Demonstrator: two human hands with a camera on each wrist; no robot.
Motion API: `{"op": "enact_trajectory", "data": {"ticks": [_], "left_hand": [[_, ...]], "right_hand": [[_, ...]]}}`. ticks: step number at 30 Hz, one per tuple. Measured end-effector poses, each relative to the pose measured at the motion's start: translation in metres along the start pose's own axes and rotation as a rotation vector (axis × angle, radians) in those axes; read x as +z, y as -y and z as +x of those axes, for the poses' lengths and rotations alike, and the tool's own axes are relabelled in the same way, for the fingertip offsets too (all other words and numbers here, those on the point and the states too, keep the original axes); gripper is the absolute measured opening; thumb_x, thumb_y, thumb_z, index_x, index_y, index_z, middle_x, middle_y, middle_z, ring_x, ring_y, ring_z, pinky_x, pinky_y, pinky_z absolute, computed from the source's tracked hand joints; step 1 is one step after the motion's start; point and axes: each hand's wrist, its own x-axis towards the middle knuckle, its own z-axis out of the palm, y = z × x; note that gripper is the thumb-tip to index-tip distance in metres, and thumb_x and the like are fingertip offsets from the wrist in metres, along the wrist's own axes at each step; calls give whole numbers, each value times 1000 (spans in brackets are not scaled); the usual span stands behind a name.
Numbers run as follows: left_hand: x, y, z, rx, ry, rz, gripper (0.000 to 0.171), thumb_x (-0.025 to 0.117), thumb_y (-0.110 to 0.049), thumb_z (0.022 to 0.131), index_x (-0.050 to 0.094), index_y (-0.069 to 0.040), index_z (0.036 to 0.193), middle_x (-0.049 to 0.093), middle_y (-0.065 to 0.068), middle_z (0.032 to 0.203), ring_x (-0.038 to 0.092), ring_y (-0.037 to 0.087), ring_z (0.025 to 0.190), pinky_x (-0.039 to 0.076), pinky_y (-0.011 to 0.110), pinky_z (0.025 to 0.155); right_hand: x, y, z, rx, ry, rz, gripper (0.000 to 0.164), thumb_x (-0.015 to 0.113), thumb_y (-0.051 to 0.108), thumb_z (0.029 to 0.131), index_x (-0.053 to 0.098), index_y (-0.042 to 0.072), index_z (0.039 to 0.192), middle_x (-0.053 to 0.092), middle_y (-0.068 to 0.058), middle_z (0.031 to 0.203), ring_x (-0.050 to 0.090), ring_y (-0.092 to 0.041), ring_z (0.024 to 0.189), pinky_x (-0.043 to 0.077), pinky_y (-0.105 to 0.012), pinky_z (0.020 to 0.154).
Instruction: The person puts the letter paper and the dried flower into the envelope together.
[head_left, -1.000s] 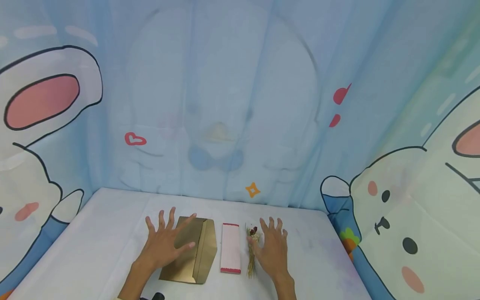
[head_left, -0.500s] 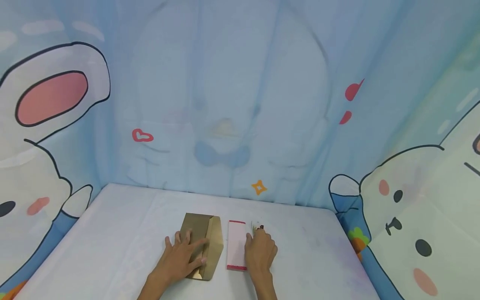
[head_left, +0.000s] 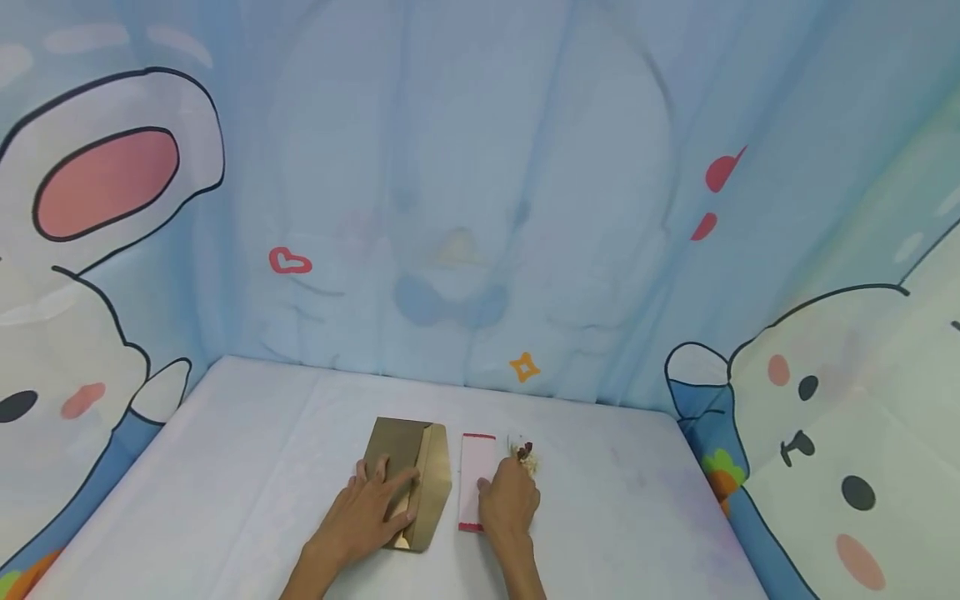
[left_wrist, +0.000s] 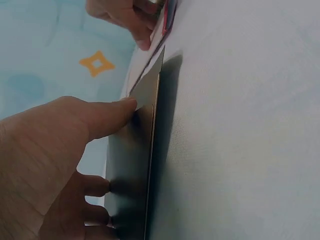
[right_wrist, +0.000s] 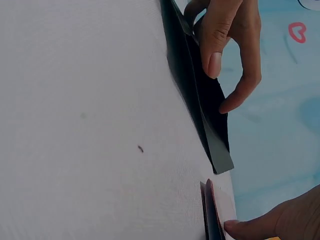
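Observation:
A gold envelope [head_left: 435, 487] lies on the white-covered table, its flap to the right. My left hand [head_left: 363, 512] rests on it with spread fingers; in the left wrist view the thumb and fingertips touch the envelope's face [left_wrist: 125, 155]. Right of it lies a pink card-like packet [head_left: 470, 475] with red ends. My right hand [head_left: 510, 504] bends over a small bunch of dried flowers [head_left: 527, 454], hiding the stems. Its thumb [right_wrist: 247, 227] touches the packet in the right wrist view. I cannot tell whether the fingers hold the stems.
The white cloth [head_left: 622, 492] covers the table on both sides of the things. A blue curtain [head_left: 465, 167] with printed rabbits hangs behind and at both sides. A tiny dark speck [right_wrist: 140, 148] shows on the cloth in the right wrist view.
Both hands came down from spread above the things; the left settled onto the envelope, the right onto the flowers. Since then the right has shifted slightly left, its thumb over the packet's edge.

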Motion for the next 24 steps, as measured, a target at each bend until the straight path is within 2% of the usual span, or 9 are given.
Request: {"op": "enact_trajectory", "data": {"ticks": [4,9,13,16,20,22,24], "left_hand": [[1,-1,0,-10,4,-34,62,72,-45,105,53,-25,160,41,39,166,35,78,145,46,80,111],[0,-1,2,-9,1,-38,61,74,-41,104,53,-26,159,42,40,165,37,79,143,46,80,112],[-2,-2,4,-11,12,-42,60,75,-39,104,54,-26,159,42,41,165,38,79,142,45,80,113],[-3,-2,4,-13,15,-50,60,76,-38,104,54,-26,158,42,41,164,38,80,141,44,81,113],[-3,-2,4,-23,22,-57,60,75,-37,104,53,-26,159,40,40,166,36,80,143,43,81,115],[-2,-2,4,-22,20,-57,60,75,-37,104,53,-26,159,40,40,166,36,80,143,43,81,115],[-2,-3,4,-19,19,-58,60,75,-36,104,53,-25,159,40,41,166,36,80,143,43,81,115]], "right_hand": [[3,-1,-1,30,-22,71,21,90,-1,80,70,-9,83,69,-19,70,67,-32,62,51,-47,55],[-2,-1,1,85,-30,163,14,78,-6,85,67,-4,76,69,-19,70,67,-34,63,51,-49,55],[-14,-2,5,155,-5,247,8,74,-5,89,71,-5,82,72,-20,78,68,-34,68,52,-45,58],[-24,-1,7,232,43,388,6,73,-2,95,74,-8,93,73,-21,86,68,-29,74,52,-37,61],[-30,2,8,353,157,626,13,73,1,100,75,-9,107,73,-18,90,66,-20,75,56,-27,61],[-27,5,6,384,218,702,14,72,1,100,75,-11,108,74,-17,88,66,-17,71,58,-24,58],[-23,8,2,393,264,728,13,73,-1,100,75,-11,107,74,-15,83,66,-16,68,59,-24,56]]}}
